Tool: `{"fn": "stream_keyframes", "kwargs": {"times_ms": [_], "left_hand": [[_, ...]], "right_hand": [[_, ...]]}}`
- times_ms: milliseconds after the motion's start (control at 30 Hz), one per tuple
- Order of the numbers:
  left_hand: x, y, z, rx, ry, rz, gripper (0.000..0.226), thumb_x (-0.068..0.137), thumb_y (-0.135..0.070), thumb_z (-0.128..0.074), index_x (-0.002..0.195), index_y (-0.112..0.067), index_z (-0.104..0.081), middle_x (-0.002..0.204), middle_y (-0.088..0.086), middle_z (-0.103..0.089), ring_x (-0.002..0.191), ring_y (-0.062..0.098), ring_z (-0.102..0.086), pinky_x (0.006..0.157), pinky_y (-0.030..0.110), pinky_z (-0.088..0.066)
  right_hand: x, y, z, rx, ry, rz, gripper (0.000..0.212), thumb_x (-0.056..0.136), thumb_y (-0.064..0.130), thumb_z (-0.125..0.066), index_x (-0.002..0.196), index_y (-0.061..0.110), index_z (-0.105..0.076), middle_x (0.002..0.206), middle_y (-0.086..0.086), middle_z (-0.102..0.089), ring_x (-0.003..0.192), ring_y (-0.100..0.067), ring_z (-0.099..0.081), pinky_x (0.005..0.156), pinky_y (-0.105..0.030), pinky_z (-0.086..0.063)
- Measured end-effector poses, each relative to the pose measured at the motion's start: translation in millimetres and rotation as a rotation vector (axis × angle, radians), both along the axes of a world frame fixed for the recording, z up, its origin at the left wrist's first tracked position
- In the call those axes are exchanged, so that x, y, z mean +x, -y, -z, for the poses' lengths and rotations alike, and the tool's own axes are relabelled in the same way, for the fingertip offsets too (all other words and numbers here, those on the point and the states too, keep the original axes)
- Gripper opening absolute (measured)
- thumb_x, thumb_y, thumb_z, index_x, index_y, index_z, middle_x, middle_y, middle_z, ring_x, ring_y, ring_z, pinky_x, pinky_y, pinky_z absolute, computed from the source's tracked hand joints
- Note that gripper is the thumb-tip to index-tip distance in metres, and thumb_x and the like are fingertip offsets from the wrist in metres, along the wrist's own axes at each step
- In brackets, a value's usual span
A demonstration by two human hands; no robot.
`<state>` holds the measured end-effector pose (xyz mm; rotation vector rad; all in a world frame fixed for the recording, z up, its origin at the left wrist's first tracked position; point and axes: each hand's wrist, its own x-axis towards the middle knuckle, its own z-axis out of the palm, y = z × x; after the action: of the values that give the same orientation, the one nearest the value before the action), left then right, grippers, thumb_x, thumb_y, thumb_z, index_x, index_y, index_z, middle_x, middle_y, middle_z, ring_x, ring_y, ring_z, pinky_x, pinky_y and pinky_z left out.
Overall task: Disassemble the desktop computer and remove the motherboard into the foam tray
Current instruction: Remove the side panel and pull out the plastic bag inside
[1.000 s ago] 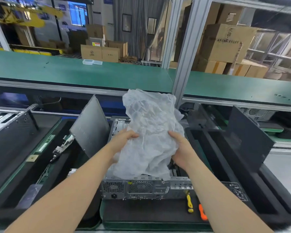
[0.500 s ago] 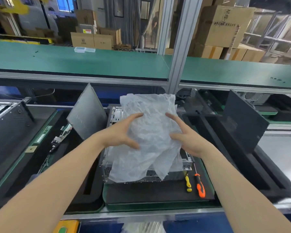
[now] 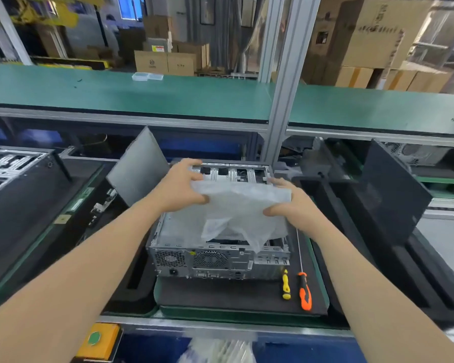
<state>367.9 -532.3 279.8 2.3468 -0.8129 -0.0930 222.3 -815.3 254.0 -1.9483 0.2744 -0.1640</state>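
Observation:
An open grey desktop computer case lies on a black foam pad in the middle of the bench, its rear ports facing me. A crumpled translucent white plastic bag is spread over the top of the case and hides most of the inside. My left hand grips the bag's left edge. My right hand grips its right edge. The case's removed dark side panel leans upright just left of the case.
A yellow screwdriver and an orange screwdriver lie on the pad right of the case. Black foam trays stand at right, another dark case at left. A green shelf runs above; an aluminium post rises behind the case.
Both hands have brought the bag down from chest height onto the top of the case, and it now lies flatter and more spread out.

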Motion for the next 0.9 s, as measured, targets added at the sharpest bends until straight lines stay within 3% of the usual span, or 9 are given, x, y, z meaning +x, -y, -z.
{"fn": "stream_keyframes", "kwargs": {"times_ms": [100, 233, 367, 467, 633, 700, 767, 900], "left_hand": [[-16.8, 0.3, -12.9, -0.257, -0.26, -0.043, 0.049, 0.056, -0.052, -0.084, 0.097, -0.036, -0.063, 0.113, -0.008, -0.066, 0.098, 0.02, -0.066, 0.074, 0.033, -0.053], [-46.2, -7.4, -9.9, -0.611, -0.528, -0.017, 0.06, 0.06, -0.039, -0.085, 0.114, -0.027, -0.062, 0.116, 0.004, -0.067, 0.093, 0.025, -0.071, 0.071, 0.037, -0.058], [-78.9, -52.6, -0.6, -0.563, -0.849, 0.092, 0.085, 0.065, -0.033, -0.088, 0.138, -0.034, -0.044, 0.134, 0.005, -0.06, 0.113, 0.028, -0.07, 0.081, 0.042, -0.06], [-114.1, -95.9, 22.0, -0.431, -0.84, 0.042, 0.103, 0.056, -0.027, -0.097, 0.14, -0.033, -0.038, 0.137, 0.005, -0.056, 0.118, 0.023, -0.067, 0.084, 0.036, -0.06], [-190.5, -168.1, 79.4, -0.453, -1.049, -0.19, 0.088, 0.062, -0.009, -0.093, 0.134, -0.034, -0.049, 0.133, 0.007, -0.064, 0.117, 0.026, -0.069, 0.084, 0.042, -0.061], [-225.6, -194.1, 106.2, -0.479, -1.111, -0.222, 0.07, 0.077, -0.01, -0.089, 0.135, -0.034, -0.058, 0.134, 0.006, -0.068, 0.12, 0.026, -0.068, 0.091, 0.043, -0.06], [-262.0, -219.1, 133.3, -0.552, -1.194, -0.32, 0.061, 0.091, -0.013, -0.078, 0.144, -0.031, -0.053, 0.14, 0.007, -0.065, 0.127, 0.029, -0.064, 0.1, 0.047, -0.056], [-334.7, -266.8, 171.2, -0.693, -1.245, -0.688, 0.084, 0.072, -0.033, -0.088, 0.145, -0.037, -0.046, 0.133, 0.005, -0.07, 0.118, 0.03, -0.069, 0.096, 0.05, -0.057]], "right_hand": [[-9.8, 7.7, -0.5, 0.352, 0.157, -0.04, 0.037, 0.081, 0.015, -0.077, 0.116, 0.028, -0.074, 0.12, -0.005, -0.076, 0.11, -0.032, -0.072, 0.081, -0.041, -0.061], [-13.2, -17.6, -1.6, 0.659, 0.163, -0.079, 0.044, 0.085, 0.017, -0.072, 0.128, 0.018, -0.068, 0.129, -0.013, -0.071, 0.114, -0.037, -0.07, 0.088, -0.054, -0.06], [-20.3, -47.8, 6.5, 0.781, 0.078, -0.101, 0.041, 0.089, 0.017, -0.07, 0.13, 0.021, -0.066, 0.123, -0.013, -0.073, 0.107, -0.037, -0.073, 0.076, -0.047, -0.06], [-38.6, -70.8, 35.2, 0.808, -0.01, -0.214, 0.044, 0.093, 0.017, -0.074, 0.135, 0.02, -0.061, 0.129, -0.014, -0.07, 0.112, -0.039, -0.07, 0.08, -0.048, -0.06], [-75.8, -122.0, 108.0, 0.846, -0.211, -0.398, 0.045, 0.095, 0.017, -0.074, 0.138, 0.018, -0.06, 0.136, -0.016, -0.066, 0.12, -0.041, -0.066, 0.088, -0.052, -0.059], [-90.6, -148.2, 137.7, 0.846, -0.298, -0.432, 0.046, 0.096, 0.018, -0.074, 0.14, 0.019, -0.058, 0.138, -0.016, -0.065, 0.121, -0.04, -0.066, 0.092, -0.055, -0.058], [-105.6, -177.9, 163.4, 0.839, -0.361, -0.453, 0.041, 0.097, 0.018, -0.073, 0.136, 0.023, -0.062, 0.138, -0.015, -0.065, 0.121, -0.039, -0.066, 0.092, -0.055, -0.058], [-135.3, -243.8, 205.2, 0.843, -0.473, -0.472, 0.042, 0.097, 0.013, -0.07, 0.137, 0.02, -0.061, 0.135, -0.014, -0.067, 0.12, -0.04, -0.066, 0.088, -0.051, -0.059]]}}
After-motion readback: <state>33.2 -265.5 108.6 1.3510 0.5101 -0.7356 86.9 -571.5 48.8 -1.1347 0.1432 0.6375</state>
